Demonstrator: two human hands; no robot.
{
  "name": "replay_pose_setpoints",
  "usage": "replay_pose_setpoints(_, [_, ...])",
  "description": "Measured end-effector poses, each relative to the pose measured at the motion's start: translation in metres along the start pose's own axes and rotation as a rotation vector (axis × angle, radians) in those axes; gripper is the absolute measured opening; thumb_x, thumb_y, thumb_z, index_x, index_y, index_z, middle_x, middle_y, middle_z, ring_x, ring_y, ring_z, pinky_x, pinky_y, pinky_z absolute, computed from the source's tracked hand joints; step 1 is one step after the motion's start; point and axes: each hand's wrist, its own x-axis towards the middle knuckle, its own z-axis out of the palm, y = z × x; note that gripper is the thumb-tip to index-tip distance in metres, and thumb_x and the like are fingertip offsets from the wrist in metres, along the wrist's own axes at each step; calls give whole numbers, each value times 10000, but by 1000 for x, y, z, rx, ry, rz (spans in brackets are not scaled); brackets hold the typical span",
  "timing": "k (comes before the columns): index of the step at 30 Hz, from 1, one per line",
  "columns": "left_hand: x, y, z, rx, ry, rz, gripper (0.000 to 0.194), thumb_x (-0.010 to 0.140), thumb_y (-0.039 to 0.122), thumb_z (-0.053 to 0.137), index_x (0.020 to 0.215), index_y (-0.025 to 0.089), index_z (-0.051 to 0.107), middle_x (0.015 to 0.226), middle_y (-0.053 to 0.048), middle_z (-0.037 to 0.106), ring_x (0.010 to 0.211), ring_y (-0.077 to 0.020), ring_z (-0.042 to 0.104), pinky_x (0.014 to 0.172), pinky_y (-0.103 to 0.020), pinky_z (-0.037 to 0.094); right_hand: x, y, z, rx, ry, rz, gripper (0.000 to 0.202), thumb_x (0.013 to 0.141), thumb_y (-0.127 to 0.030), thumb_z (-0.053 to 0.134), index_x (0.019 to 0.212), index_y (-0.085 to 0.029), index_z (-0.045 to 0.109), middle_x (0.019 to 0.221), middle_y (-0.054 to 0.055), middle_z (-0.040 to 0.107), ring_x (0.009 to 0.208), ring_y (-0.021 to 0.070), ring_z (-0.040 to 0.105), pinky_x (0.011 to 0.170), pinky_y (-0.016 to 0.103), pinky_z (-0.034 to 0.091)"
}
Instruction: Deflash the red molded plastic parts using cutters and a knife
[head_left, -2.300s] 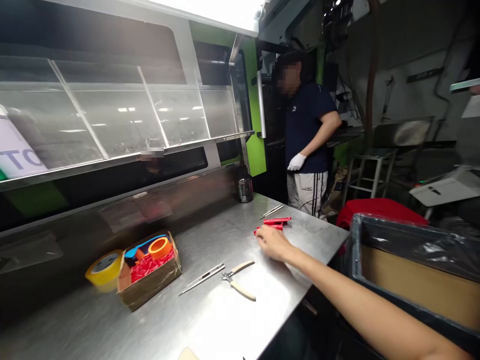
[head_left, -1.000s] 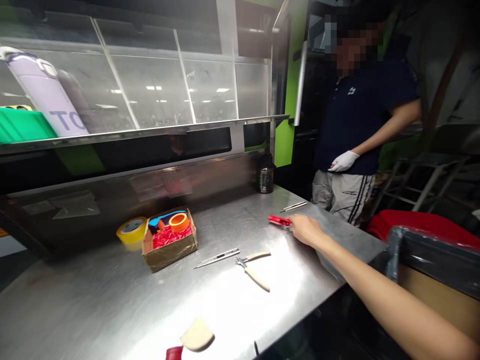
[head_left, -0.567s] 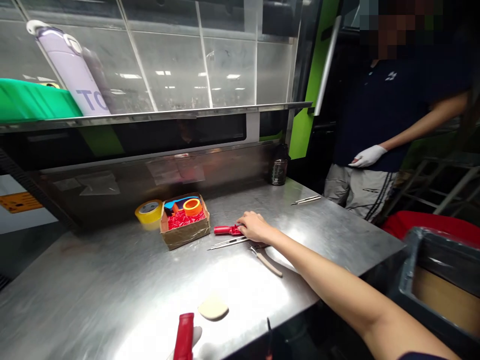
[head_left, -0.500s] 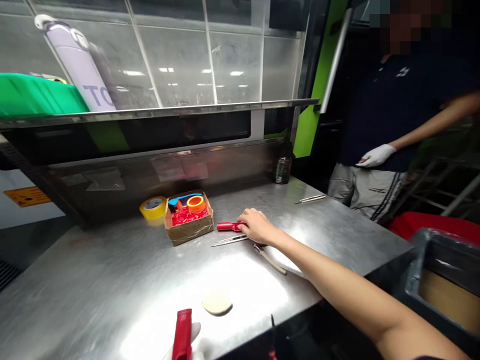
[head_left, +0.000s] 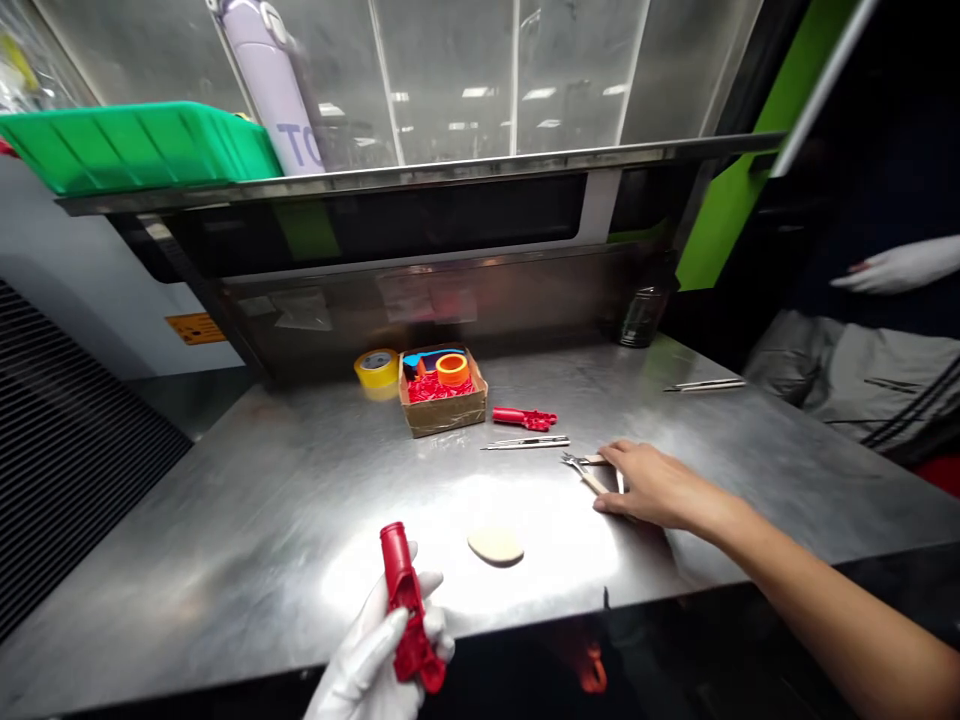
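Note:
My left hand (head_left: 367,655), in a white glove, grips a red plastic part (head_left: 405,595) with a tube-like upper end, above the table's front edge. Bare, my right hand (head_left: 660,485) has its fingers around the pale handles of a pair of nippers (head_left: 589,475), whose jaws point left on the table. A second red plastic part (head_left: 525,418) lies farther back, beside the box. Between it and the nippers are slim metal tweezers (head_left: 529,442). A flat, cream-coloured oval piece (head_left: 496,546) rests on the brightly lit tabletop between my hands.
On the metal table (head_left: 247,530) stand a cardboard box (head_left: 448,414) of red pieces with an orange tape roll, a yellow tape roll (head_left: 376,368) and a dark bottle (head_left: 643,315). A shelf above holds a green tray (head_left: 150,150) and a lilac bottle (head_left: 266,85). A co-worker's gloved hand (head_left: 904,268) shows at right.
My right hand has left the red part on the table and moved to the nippers. My left hand has risen farther into view with its red part. The view has shifted rightward across the scene.

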Motion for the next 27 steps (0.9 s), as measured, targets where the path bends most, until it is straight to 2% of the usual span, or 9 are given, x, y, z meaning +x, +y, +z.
replay_pose_setpoints(5, [0, -2, -5, -17, -58, 8, 662, 794, 128, 594, 1397, 137, 320, 954, -92, 591, 734, -162, 528, 717, -341, 490, -12, -12, -4, 73, 30, -12, 306, 826, -416, 514, 934, -153, 628, 936, 145, 601, 850, 287, 566, 698, 356, 400])
replay_pose_setpoints(9, [0, -6, -7, 23, -65, 24, 622, 812, 191, 604, 1377, 149, 347, 900, -64, 566, 772, -191, 542, 753, -390, 503, -36, -41, -23, 275, 14, -216, 352, 931, -440, 357, 1074, -236, 604, 1048, 72, 600, 906, 216, 562, 738, 294, 428])
replay_pose_setpoints(12, [-2, -7, -6, 5, -47, 23, 568, 812, 217, 603, 1342, 192, 400, 950, -67, 562, 868, -235, 560, 847, -477, 487, -55, -67, -35, 531, -22, -405, 285, 907, -384, 453, 1134, -264, 577, 1100, 34, 582, 948, 190, 548, 759, 268, 439])
replay_pose_setpoints(15, [-4, -8, -6, 54, -101, 34, 368, 808, 204, 600, 1173, 208, 556, 998, -65, 548, 834, -207, 543, 758, -409, 509, -71, -89, -43, 605, -122, -478, 250, 845, -360, 576, 1075, -266, 585, 1032, -1, 585, 887, 160, 549, 751, 248, 442])
replay_pose_setpoints(17, [-4, -9, -7, 108, -150, 58, 221, 809, 210, 600, 1029, 202, 619, 952, -52, 554, 749, -169, 523, 686, -346, 498, -81, -101, -46, 586, -162, -509, 303, 803, -366, 638, 1083, -270, 574, 1035, -12, 583, 899, 156, 548, 771, 243, 439])
replay_pose_setpoints(19, [-3, -10, -6, 153, -137, 90, 175, 803, 235, 614, 973, 200, 637, 890, -43, 574, 696, -152, 517, 666, -314, 483, -86, -112, -47, 520, -136, -573, 364, 775, -356, 670, 1113, -275, 564, 1042, -9, 582, 910, 160, 548, 789, 253, 428])
replay_pose_setpoints(23, [-5, -10, -4, 172, -17, 130, 258, 759, 252, 667, 1005, 176, 656, 904, -76, 639, 795, -205, 573, 710, -310, 481, -85, -134, -44, 256, 13, -723, 307, 746, -379, 674, 1009, -239, 601, 940, 19, 583, 830, 190, 531, 775, 338, 386])
replay_pose_setpoints(27, [-10, -10, -2, 103, -21, 81, 309, 763, 245, 662, 1068, 201, 639, 1015, -96, 651, 920, -264, 592, 797, -388, 482, -79, -146, -39, 51, 102, -787, 299, 768, -467, 613, 934, -220, 583, 897, 44, 572, 803, 227, 488, 726, 393, 337])
